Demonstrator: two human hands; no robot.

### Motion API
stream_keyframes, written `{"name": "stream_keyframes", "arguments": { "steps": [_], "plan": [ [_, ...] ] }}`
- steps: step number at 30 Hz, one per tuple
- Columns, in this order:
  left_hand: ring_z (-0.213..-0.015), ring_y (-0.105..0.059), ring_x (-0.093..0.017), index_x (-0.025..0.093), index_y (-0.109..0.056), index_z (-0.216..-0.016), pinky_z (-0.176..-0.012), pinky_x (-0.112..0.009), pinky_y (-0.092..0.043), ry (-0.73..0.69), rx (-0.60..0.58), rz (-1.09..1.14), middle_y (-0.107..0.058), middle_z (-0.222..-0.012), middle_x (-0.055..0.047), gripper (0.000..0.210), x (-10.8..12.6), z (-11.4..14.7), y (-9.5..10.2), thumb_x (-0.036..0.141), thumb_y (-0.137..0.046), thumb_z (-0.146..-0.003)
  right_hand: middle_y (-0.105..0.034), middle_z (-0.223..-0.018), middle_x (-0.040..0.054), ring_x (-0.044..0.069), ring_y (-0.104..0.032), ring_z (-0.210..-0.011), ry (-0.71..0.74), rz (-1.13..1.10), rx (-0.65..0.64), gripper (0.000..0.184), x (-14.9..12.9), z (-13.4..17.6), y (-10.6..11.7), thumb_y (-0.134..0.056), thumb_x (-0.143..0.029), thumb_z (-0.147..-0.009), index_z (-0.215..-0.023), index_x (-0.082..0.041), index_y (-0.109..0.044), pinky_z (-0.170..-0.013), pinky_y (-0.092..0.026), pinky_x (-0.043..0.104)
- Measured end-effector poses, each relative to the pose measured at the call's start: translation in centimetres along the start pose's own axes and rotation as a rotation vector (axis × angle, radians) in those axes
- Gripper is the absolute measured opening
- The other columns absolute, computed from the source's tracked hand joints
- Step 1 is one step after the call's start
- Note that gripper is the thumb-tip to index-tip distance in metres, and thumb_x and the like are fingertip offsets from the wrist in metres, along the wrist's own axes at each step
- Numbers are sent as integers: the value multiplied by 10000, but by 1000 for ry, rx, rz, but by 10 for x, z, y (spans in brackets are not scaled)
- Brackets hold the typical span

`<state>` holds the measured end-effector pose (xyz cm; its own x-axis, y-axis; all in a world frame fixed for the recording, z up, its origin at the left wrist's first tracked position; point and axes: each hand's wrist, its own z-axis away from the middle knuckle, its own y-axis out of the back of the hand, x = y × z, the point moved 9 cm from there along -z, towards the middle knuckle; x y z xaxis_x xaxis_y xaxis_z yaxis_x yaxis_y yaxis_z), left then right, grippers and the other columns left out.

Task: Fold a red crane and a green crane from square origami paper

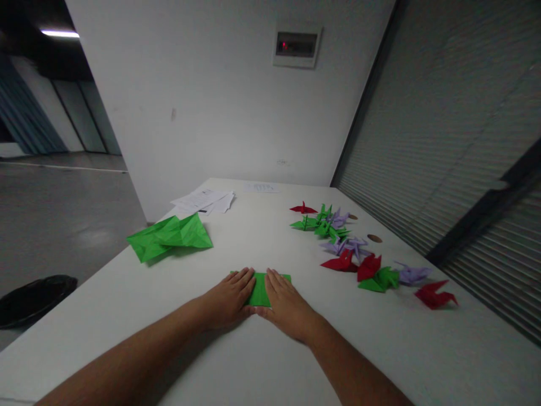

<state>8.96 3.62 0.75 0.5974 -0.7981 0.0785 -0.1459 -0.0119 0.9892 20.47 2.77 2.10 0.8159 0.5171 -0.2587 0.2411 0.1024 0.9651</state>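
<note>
A folded piece of green paper (259,291) lies flat on the white table (253,242), close in front of me. My left hand (230,298) rests palm down over its left part, fingers stretched out. Over the right part lies my right hand (287,304), also flat with its fingers extended. The two thumbs meet near the paper's front edge. Between the hands a green strip stays visible; the rest of the sheet is covered. Farther off to the left are creased green sheets (171,237), opened out and overlapping.
Along the right side sit several folded paper cranes: red (435,295), green (381,278) and purple (413,274). Printed papers (203,200) lie at the back left. A black bin (36,299) stands on the floor left of the table. Blinds (443,141) border the right side.
</note>
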Motion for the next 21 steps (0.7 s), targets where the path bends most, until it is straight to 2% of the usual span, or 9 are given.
{"name": "stream_keyframes", "arguments": {
  "steps": [6, 15, 18, 21],
  "plan": [
    [-1519, -276, -371, 98, -230, -1598, -1187, -522, -296, 72, -72, 2, -249, -1637, -263, 837, -17, 4, -5, 680, -291, -999, -200, -1638, 275, 365, -184, -1547, -60, 29, -28, 916, 21, 2, -2, -441, -660, -972, -1566, 23, -301, -1257, -205, 514],
    [-1516, -269, -392, 63, -275, -1580, -1196, -551, -280, 109, -109, 11, -238, -1627, -289, 882, -29, 10, 4, 706, -327, -979, -146, -1645, 281, 362, -140, -1555, -157, 60, -87, 977, 49, 8, 0, -417, -694, -957, -1570, 50, -258, -1259, -164, 515],
    [-1520, -245, -403, 70, -300, -1573, -1201, -577, -266, 114, -134, 59, -219, -1631, -293, 919, -31, 11, 9, 719, -436, -936, -163, -1639, 294, 376, -142, -1553, -182, 48, -82, 987, 59, 9, 2, -468, -700, -932, -1568, 32, -283, -1252, -153, 546],
    [-1515, -260, -411, 113, -364, -1555, -1201, -580, -282, 91, -110, 154, -262, -1628, -274, 981, -35, 11, 17, 674, -676, -813, -167, -1647, 289, 380, -133, -1555, -169, -3, -78, 1045, 64, 11, 5, -570, -705, -873, -1584, -4, -263, -1252, -140, 555]
  ]
}}
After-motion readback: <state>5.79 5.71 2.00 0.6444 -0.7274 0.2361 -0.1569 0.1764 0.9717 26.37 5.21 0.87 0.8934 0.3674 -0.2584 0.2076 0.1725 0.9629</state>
